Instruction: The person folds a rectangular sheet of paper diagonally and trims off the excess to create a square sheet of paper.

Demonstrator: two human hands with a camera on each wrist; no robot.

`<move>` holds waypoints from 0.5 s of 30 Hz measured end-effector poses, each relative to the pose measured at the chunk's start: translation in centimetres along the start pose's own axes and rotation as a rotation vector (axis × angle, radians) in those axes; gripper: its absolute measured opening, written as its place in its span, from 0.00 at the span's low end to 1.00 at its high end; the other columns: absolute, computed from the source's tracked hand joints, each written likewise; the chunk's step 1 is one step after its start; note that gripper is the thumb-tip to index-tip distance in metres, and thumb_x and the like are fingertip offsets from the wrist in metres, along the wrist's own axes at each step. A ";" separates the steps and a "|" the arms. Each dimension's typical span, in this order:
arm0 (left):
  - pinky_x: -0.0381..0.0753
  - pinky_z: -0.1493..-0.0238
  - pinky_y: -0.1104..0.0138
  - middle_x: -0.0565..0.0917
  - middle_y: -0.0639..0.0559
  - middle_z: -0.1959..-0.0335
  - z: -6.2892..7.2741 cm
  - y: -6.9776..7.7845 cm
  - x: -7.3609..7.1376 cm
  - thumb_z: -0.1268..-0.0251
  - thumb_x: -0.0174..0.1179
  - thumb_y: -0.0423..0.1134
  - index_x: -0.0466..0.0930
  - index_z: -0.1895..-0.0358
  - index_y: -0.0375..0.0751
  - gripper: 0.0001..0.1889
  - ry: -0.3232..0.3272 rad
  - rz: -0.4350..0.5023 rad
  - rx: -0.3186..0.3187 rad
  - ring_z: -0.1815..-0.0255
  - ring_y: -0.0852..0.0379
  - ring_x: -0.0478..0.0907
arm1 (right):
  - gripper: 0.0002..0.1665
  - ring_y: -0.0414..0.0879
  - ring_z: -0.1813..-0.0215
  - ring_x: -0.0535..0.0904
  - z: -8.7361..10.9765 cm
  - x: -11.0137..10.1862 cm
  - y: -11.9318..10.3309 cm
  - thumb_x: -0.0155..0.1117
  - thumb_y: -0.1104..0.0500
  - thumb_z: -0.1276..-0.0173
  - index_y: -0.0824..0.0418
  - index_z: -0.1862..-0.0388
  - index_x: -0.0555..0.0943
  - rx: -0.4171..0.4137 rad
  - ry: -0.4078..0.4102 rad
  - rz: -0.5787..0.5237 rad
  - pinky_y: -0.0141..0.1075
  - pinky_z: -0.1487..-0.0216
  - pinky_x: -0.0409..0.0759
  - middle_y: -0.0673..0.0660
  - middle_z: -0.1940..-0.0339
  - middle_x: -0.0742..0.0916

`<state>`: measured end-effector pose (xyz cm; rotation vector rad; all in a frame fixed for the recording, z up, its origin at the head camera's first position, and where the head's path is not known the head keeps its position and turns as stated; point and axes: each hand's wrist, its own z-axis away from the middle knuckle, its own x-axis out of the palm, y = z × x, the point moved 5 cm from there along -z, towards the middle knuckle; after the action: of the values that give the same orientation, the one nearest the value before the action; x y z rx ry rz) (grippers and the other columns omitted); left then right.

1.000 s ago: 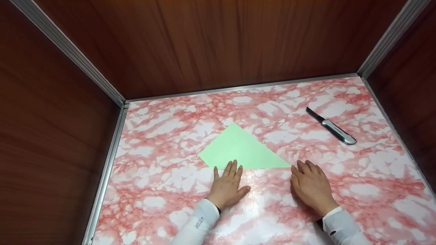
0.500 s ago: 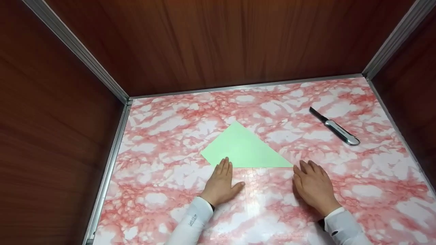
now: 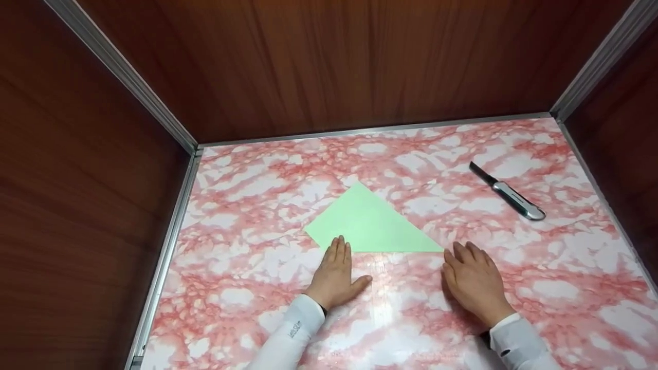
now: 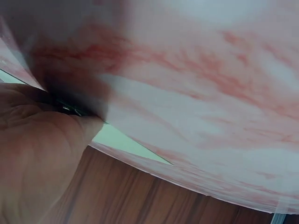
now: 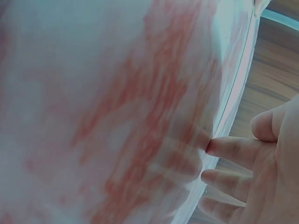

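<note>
A light green sheet of paper [image 3: 367, 223], folded along its straight near edge, lies flat on the table with one corner pointing away. My left hand [image 3: 333, 280] rests on the near left part of that edge, fingers straight and close together, thumb out to the side. In the left wrist view, the paper [image 4: 126, 143] shows past the thumb. My right hand [image 3: 475, 282] has its fingertips at the paper's right tip, palm down and fingers slightly bent. The right wrist view shows its fingers [image 5: 229, 184] reaching down to the tabletop; nothing is gripped.
A utility knife [image 3: 514, 200] with a black blade and a silver-and-black handle lies back right on the red-and-white marbled table [image 3: 247, 288]. Brown wood panels [image 3: 360, 67] with metal edging stand at the back and both sides.
My left hand has slid left along the paper's near edge, and its spread fingers have come together. My right hand stays at the right tip. The head view has shifted slightly.
</note>
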<state>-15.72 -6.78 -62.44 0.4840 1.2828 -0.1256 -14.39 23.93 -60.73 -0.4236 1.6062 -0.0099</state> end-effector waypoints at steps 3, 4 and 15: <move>0.41 0.20 0.48 0.41 0.32 0.17 0.0 0.0 0.1 0.25 0.39 0.73 0.44 0.19 0.28 0.53 0.004 -0.018 -0.010 0.16 0.40 0.36 | 0.27 0.70 0.26 0.62 0.0 0.0 -0.2 0.55 0.52 0.21 0.67 0.33 0.80 -0.007 0.008 0.014 0.64 0.28 0.57 0.70 0.30 0.76; 0.40 0.20 0.47 0.40 0.32 0.17 0.0 0.0 0.2 0.26 0.40 0.73 0.44 0.19 0.28 0.53 0.003 -0.026 -0.014 0.16 0.40 0.36 | 0.27 0.71 0.26 0.63 -0.1 -0.1 -0.3 0.55 0.52 0.21 0.68 0.34 0.80 -0.009 0.012 0.021 0.64 0.28 0.58 0.70 0.30 0.76; 0.41 0.20 0.46 0.40 0.35 0.17 -0.2 -0.3 0.1 0.26 0.38 0.74 0.44 0.18 0.30 0.53 -0.016 -0.050 -0.027 0.16 0.42 0.35 | 0.26 0.71 0.27 0.63 -0.4 -0.4 -0.7 0.54 0.52 0.21 0.69 0.36 0.81 -0.005 -0.002 0.011 0.63 0.27 0.58 0.71 0.31 0.76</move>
<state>-15.98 -6.95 -62.65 0.4273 1.2800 -0.1532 -14.54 23.31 -60.11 -0.4184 1.6064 0.0025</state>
